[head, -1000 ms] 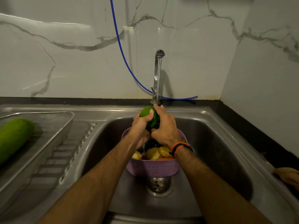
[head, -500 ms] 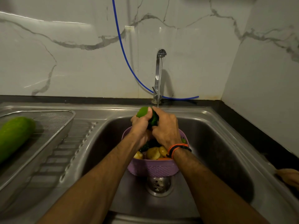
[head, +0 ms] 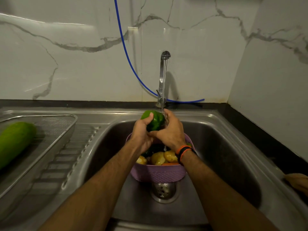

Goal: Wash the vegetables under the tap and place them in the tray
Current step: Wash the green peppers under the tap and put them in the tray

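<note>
- Nearest the camera, two bare forearms reach forward over the front edge of the stainless steel sink (head: 216, 147), meeting above its middle.
- A round lilac plastic colander (head: 158, 174) stands in the basin, over the round metal drain strainer (head: 164, 191); it holds yellowish potatoes (head: 164, 157), something orange and something dark that I cannot identify, all unwashed by the look of it.
- Above the colander's far rim, the left hand (head: 141, 132) is wrapped around the glossy green bell pepper (head: 154, 120) from the left, thumb on top.
- The right hand (head: 171, 132), with an orange and black band at its wrist, cups the same pepper from the right, fingers curled round its far side where the thin stream lands.
- The stream falls from the tall chrome tap (head: 162, 77) at the sink's back edge; a blue hose (head: 130, 60) runs down the marbled wall beside it.
- Far left, on the ribbed drainboard, sits the steel mesh tray (head: 55, 129) with one long pale green gourd (head: 15, 142) already in it.
- Risks, as I judge them: the wet, smooth pepper could slip from the hands and drop back among the unwashed vegetables; only the right side meets the water, so the left face may go unrinsed unless it is turned; the carry to the tray crosses the sink's left edge, and a one-handed grip there invites a drop.
</note>
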